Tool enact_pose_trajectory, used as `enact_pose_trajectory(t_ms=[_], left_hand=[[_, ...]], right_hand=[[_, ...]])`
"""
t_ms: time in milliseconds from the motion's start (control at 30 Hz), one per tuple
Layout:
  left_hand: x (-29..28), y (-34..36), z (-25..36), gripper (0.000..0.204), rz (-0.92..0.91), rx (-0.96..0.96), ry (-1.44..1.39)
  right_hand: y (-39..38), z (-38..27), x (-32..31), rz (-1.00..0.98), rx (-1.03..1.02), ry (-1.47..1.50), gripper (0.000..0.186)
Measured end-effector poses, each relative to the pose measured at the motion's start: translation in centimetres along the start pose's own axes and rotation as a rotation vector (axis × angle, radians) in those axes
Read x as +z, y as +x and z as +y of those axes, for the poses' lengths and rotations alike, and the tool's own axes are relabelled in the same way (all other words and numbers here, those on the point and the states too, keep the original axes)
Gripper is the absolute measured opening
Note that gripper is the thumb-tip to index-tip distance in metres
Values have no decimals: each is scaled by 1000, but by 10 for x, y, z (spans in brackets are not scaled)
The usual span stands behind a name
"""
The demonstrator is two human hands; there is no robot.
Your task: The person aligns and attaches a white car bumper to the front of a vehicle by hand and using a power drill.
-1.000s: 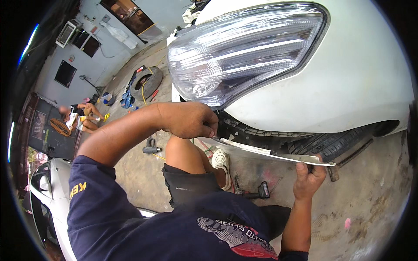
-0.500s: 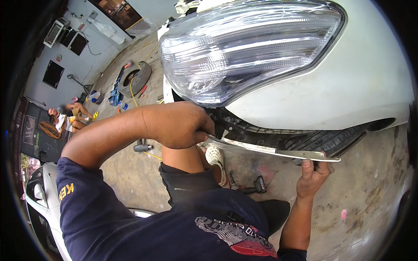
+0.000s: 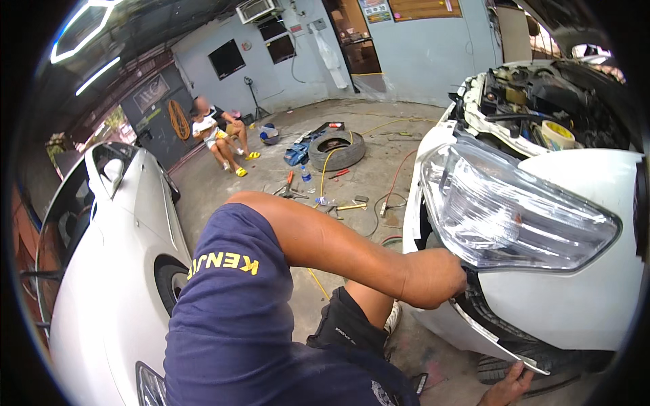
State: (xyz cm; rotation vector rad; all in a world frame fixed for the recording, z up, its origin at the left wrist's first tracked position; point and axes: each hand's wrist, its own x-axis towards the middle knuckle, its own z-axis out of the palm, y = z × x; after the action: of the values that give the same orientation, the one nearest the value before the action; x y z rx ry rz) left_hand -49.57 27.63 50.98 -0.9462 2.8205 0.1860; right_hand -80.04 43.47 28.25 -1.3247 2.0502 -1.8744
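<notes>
A white car bumper cover (image 3: 443,331) hangs partly away from the white fender (image 3: 569,304), with a dark gap between them. My left hand (image 3: 433,278) is closed round its upper edge, just below the clear headlight (image 3: 521,216); the fingertips are hidden behind the hand. At the bumper cover's rear end, my right hand (image 3: 509,387) pinches the edge with the thumb on top. Below the fender, part of a black tyre (image 3: 504,369) shows.
An open engine bay (image 3: 542,101) holds a roll of tape (image 3: 558,134). A second white car (image 3: 115,271) stands at left. On the floor lie a loose tyre (image 3: 336,157), a yellow hose (image 3: 326,166), a water bottle (image 3: 307,177) and several tools. Two people (image 3: 220,132) sit by the far wall.
My view has swung up and left, bringing the engine bay and the other car into sight. Both hands keep hold of the bumper cover.
</notes>
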Motion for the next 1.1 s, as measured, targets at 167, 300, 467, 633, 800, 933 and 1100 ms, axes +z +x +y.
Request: enact_pose_trajectory(t_ms=[167,300,467,633,800,933,1100], left_hand=[[-8,-7,-3,29,29,109,75],[-13,20,-23,30,-204,47,-202],[14,54,-37,37,-292,149,-364],[31,61,-27,30,-203,282,-161],[16,51,-10,27,-151,157,-53],[13,56,-6,29,-232,96,-168],[38,85,-11,30,-271,282,71]], right_hand=[[0,-5,-3,-19,24,16,55],[-3,-6,-2,48,19,41,57],[-8,-7,-8,31,82,-16,68],[-10,-8,-11,15,152,-73,81],[-5,-8,-8,35,127,-91,85],[-4,-11,-11,-9,196,-86,81],[-8,-16,-13,-13,182,-89,75]])
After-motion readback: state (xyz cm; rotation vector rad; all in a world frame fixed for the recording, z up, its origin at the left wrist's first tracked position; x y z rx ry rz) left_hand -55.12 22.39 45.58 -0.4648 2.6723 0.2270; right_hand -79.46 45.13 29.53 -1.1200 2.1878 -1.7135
